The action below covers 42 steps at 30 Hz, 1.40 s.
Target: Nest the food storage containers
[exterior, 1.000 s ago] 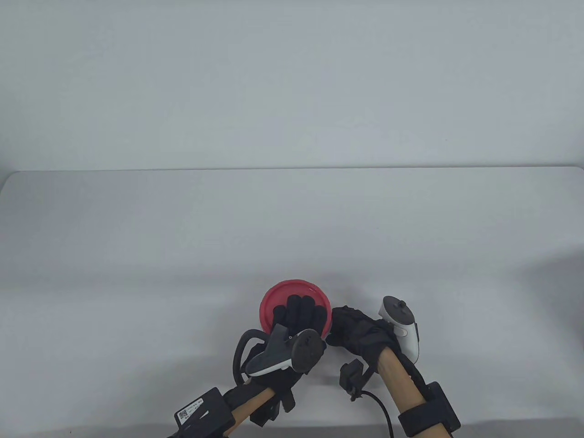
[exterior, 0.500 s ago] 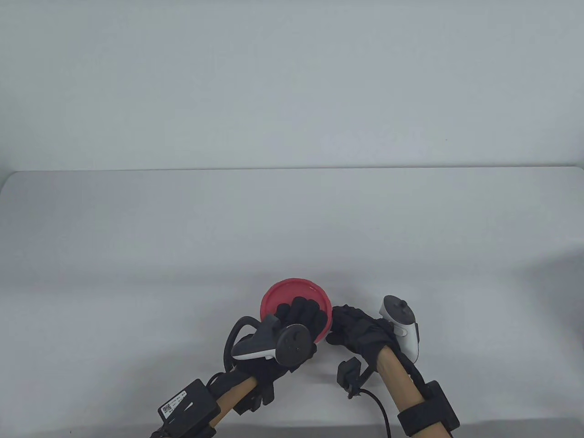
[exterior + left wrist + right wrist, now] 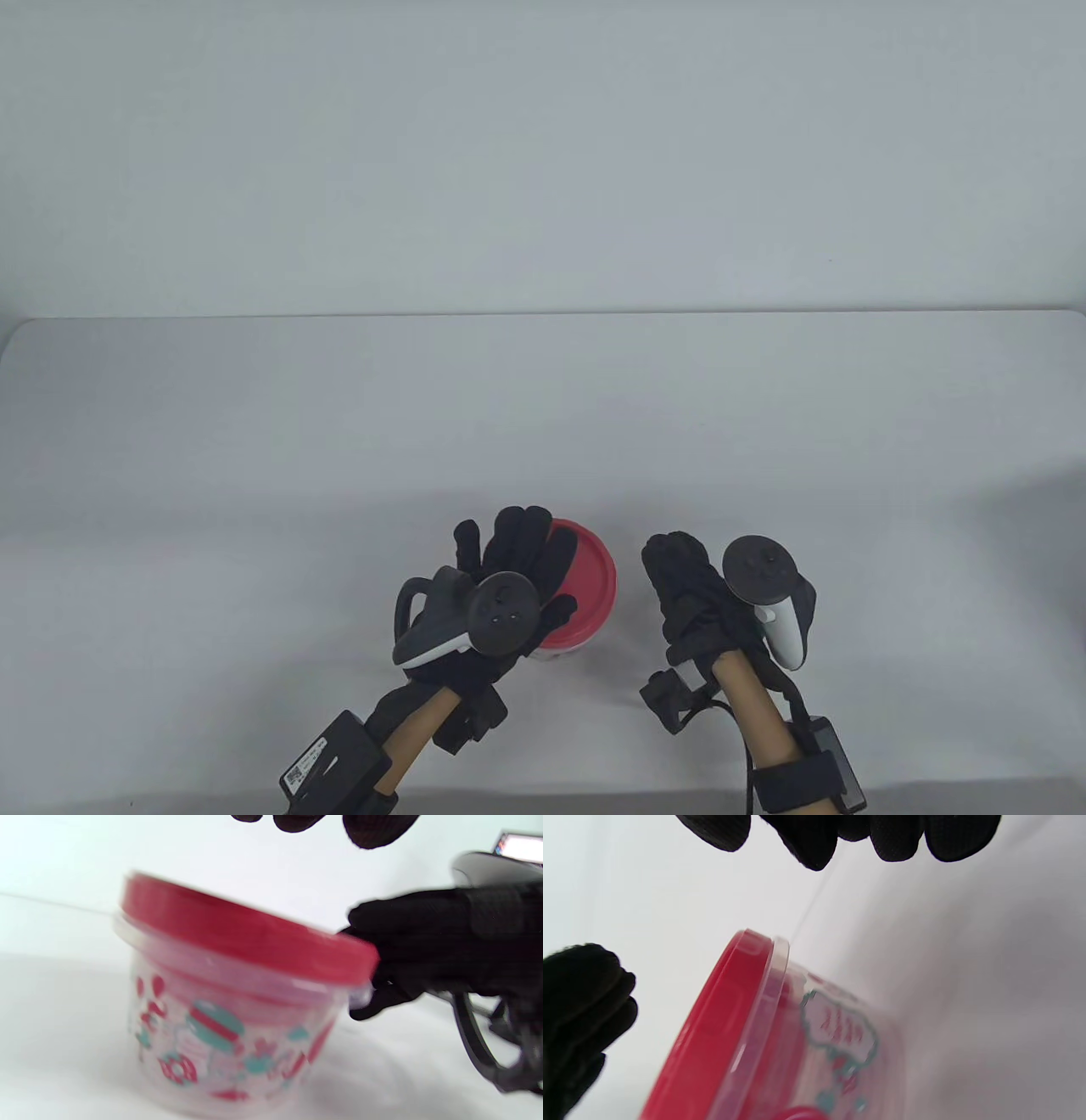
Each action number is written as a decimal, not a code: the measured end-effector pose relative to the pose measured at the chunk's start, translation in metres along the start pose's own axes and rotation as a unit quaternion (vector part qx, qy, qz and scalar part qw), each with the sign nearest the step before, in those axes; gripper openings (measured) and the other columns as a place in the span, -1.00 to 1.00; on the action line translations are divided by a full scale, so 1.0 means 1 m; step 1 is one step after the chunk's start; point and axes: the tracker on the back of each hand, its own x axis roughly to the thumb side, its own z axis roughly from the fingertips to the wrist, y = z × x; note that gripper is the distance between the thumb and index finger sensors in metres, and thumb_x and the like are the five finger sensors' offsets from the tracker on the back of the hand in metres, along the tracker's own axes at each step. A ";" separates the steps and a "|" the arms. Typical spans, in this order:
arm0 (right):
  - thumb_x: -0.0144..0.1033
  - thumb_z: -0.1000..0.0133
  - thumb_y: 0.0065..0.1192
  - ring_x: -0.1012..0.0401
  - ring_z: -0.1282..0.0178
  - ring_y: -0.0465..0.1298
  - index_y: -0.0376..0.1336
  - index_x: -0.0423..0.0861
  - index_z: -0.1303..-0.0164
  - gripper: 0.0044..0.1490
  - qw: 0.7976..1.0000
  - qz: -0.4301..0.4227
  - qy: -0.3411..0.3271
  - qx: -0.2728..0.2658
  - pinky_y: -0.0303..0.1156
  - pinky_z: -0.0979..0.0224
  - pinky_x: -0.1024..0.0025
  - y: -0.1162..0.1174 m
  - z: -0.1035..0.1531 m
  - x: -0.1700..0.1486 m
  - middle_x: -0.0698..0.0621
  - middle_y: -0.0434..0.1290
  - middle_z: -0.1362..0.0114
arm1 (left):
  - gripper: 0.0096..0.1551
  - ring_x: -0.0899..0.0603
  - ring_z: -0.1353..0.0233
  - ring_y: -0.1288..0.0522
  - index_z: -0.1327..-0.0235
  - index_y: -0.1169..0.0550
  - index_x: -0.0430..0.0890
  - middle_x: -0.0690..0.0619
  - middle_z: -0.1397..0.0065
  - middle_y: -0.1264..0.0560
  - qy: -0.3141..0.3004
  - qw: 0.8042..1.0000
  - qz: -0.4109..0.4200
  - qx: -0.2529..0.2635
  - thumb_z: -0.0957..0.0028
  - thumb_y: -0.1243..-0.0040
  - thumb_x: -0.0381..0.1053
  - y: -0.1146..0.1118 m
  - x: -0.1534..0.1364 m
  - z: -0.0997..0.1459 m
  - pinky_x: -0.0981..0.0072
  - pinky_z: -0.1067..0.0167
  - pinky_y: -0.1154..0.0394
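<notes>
Showing the near-centre of the white table (image 3: 543, 407), the table view places a clear container (image 3: 564, 649) with a red lid (image 3: 585, 577) at about 6 o'clock on the surface, between the two gloved hands. The left hand (image 3: 496, 586) is spread with fingers extended above the lid's 9 o'clock side; whether it touches the lid cannot be told, and it grips nothing. The right hand (image 3: 687, 594) lies just beside the container at its 3 o'clock, apart from it, fingers loosely curled and holding nothing. In the left wrist view the container (image 3: 229, 1014) appears upright with its lid (image 3: 250, 933) seated, though the frame is blurred. Risk, as a judgement: the lid looks closed over the tub, so nothing further can be nested in it unless the lid is lifted off; a one-handed pull could tip or slide the light tub, since the other hand is not bracing it. The wall carries red and teal cartoon prints; a cloud-shaped panel (image 3: 840, 1027) bears red characters that cannot be read. No brand is legible.
</notes>
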 end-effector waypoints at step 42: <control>-0.03 -0.38 -0.11 -0.25 -0.65 -0.21 -0.06 -0.11 -0.74 -0.23 0.961 0.264 -0.071 -0.038 -0.19 -0.43 -0.38 -0.013 -0.005 0.004 -0.16 -0.18 -0.79 | -0.16 -0.29 -0.82 0.34 -0.84 0.13 0.17 0.00 -0.88 0.28 0.191 0.977 0.089 -0.019 -0.34 0.26 0.33 -0.014 -0.107 0.027 -0.29 -0.55 0.45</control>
